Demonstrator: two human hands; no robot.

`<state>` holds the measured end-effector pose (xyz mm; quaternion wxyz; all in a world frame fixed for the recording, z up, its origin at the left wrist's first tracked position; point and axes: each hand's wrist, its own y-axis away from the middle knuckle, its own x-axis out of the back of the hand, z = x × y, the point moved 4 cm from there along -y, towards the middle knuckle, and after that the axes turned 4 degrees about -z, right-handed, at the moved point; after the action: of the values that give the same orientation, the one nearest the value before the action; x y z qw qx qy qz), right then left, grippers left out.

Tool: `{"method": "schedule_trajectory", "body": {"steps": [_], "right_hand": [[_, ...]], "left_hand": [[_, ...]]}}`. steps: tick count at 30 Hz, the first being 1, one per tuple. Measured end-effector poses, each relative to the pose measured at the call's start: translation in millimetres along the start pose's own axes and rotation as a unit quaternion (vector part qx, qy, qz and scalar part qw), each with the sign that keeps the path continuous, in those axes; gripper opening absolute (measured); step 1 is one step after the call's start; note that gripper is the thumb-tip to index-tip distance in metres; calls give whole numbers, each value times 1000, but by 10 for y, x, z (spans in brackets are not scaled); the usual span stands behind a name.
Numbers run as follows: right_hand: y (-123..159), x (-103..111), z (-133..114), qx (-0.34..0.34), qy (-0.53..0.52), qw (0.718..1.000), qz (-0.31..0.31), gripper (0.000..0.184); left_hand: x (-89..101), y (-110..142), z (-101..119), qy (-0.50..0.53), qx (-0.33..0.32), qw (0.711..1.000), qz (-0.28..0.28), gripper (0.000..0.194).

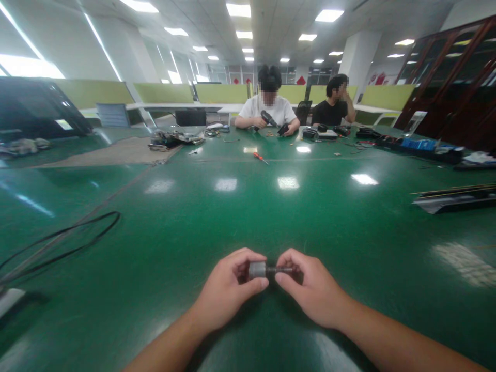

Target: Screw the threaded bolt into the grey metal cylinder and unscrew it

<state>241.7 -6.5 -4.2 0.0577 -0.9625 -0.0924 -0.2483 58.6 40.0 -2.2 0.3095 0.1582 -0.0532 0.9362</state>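
A small grey metal cylinder [258, 269] lies level between my hands, and a thin dark rod [276, 269] sticks out from its right end. My left hand [234, 279] is closed around the cylinder, thumb below and fingers above. From the other side, my right hand [306, 276] closes its thumb and fingers about the rod's far end, which the fingers partly hide. Both hands are just over the green table [186, 232], near its front.
A black cable loop [96, 235] lies at left, black strips [457, 199] at right. Farther off are an orange screwdriver [260, 157] and a pile of parts [174, 138]. Across the table, one person [248, 110] holds a power drill [268, 119]; another person [329, 112] sits beside.
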Motion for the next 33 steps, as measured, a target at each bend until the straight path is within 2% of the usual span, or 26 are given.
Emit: {"method": "schedule_trajectory", "body": {"steps": [22,33], "right_hand": [[-6,11,-15,-8,-8,1000,4,1],[-3,8,-2,-15,-17,1000,3,2]], "left_hand": [[1,2,-3,17,-2,1000,4,28],[-13,-2,-15,59,11,998,9,27]]}}
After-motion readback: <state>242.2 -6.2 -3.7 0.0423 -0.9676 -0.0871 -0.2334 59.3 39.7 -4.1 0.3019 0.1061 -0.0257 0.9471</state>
